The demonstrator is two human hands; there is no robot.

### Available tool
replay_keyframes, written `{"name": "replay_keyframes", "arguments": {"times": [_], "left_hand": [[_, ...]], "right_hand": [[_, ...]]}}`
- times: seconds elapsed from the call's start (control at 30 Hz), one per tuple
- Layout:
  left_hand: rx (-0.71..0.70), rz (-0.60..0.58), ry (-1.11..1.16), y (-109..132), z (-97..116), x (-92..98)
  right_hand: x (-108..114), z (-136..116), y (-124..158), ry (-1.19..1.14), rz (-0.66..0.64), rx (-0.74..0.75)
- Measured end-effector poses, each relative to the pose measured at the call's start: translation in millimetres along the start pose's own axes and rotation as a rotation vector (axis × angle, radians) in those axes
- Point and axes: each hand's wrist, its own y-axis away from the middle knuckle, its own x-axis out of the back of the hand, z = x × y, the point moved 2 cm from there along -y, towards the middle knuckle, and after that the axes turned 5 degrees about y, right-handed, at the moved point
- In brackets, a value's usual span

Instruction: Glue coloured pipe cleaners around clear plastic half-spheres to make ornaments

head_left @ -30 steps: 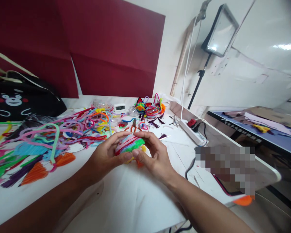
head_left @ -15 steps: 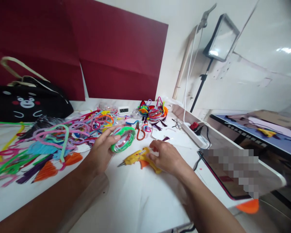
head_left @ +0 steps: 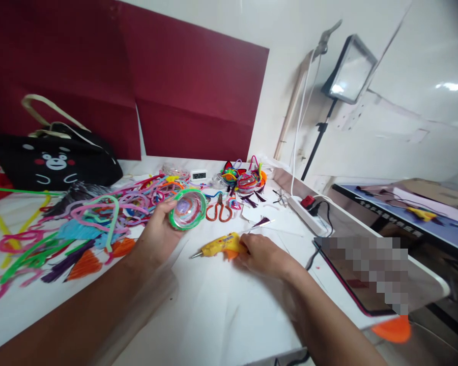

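Observation:
A clear plastic half-ball with a green pipe-cleaner rim is held up in my left hand, its opening tilted toward me. My right hand is closed around the handle of a yellow glue gun. The gun's metal nozzle points left, below the half-ball, and its orange trigger shows under the body. Orange-handled pliers lie just beyond, between the two hands. Behind my right hand is a small dark purple tassel.
Many coloured pipe cleaners and tassels cover the left side. At the back stand a small digital clock, decorated balls and a black bag. On the right are a power strip and a tablet-like panel.
My right hand has closed on the glue gun's handle. My left hand has turned the half-ball so its open side faces me more.

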Motion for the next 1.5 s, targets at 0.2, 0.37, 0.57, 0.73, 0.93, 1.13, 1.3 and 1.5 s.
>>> {"name": "replay_keyframes", "arguments": {"times": [0.2, 0.37, 0.57, 0.73, 0.93, 1.13, 1.3, 1.5], "left_hand": [[-0.133, 0.056, 0.008, -5, 4, 6.9], [-0.171, 0.029, -0.038, -10, 1, 12.6], [-0.162, -0.046, -0.156, -6, -3, 10.2], [-0.169, -0.135, -0.236, 5, -6, 6.6], [-0.173, -0.168, -0.316, 13, -4, -0.3], [-0.139, -0.146, -0.332, 12, -5, -1.3], [-0.130, -0.152, -0.355, 14, -5, -5.3], [-0.125, -0.188, -0.394, 14, -7, -4.0]], "right_hand": [[9, 15, 9, -0.286, 0.089, 0.039], [23, 21, 20, -0.599, 0.133, 0.099], [40, 12, 31, -0.936, 0.377, 0.118], [29, 7, 30, -1.125, 0.548, 0.137], [8, 5, 28, -1.123, 0.689, 0.067], [-5, 7, 30, -1.063, 0.762, 0.099], [-10, 8, 30, -1.002, 0.807, 0.103], [-9, 4, 34, -0.936, 0.845, 0.122]]}}
